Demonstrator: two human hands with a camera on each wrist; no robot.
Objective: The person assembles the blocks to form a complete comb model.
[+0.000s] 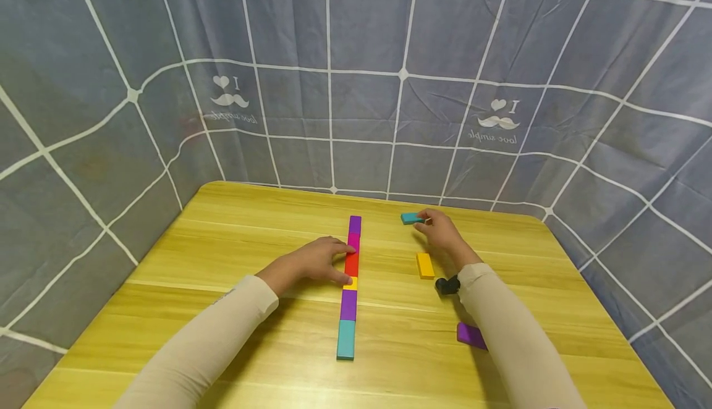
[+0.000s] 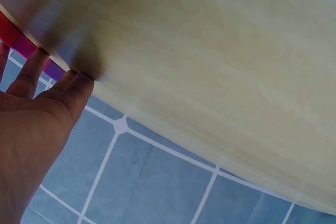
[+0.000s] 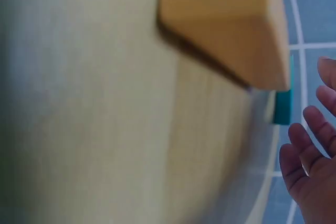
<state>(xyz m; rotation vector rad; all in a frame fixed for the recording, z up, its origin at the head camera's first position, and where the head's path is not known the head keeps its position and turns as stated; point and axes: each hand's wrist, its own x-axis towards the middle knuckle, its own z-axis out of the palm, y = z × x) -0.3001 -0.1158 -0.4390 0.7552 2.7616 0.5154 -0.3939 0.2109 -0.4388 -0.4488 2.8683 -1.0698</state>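
Note:
A straight row of flat blocks runs away from me on the table: teal (image 1: 346, 340), purple (image 1: 348, 304), yellow (image 1: 353, 285), red (image 1: 351, 265), magenta (image 1: 353, 240), then another purple block (image 1: 355, 224) at the far end. My left hand (image 1: 316, 262) comes in from the left, thumb by the yellow block, fingers spread along the row's edge near the red and magenta ones. At the back right lies a separate teal block (image 1: 410, 218). My right hand (image 1: 442, 233) reaches its right end with thumb and fingers apart; the right wrist view shows a gap to the teal block (image 3: 282, 107).
A loose yellow block (image 1: 425, 266) lies below the right hand, looming large in the right wrist view. Another purple block (image 1: 470, 335) is partly hidden by the right sleeve. A small black object (image 1: 447, 285) sits by the right wrist. Grey gridded curtains (image 1: 367, 106) surround the wooden table (image 1: 267, 359).

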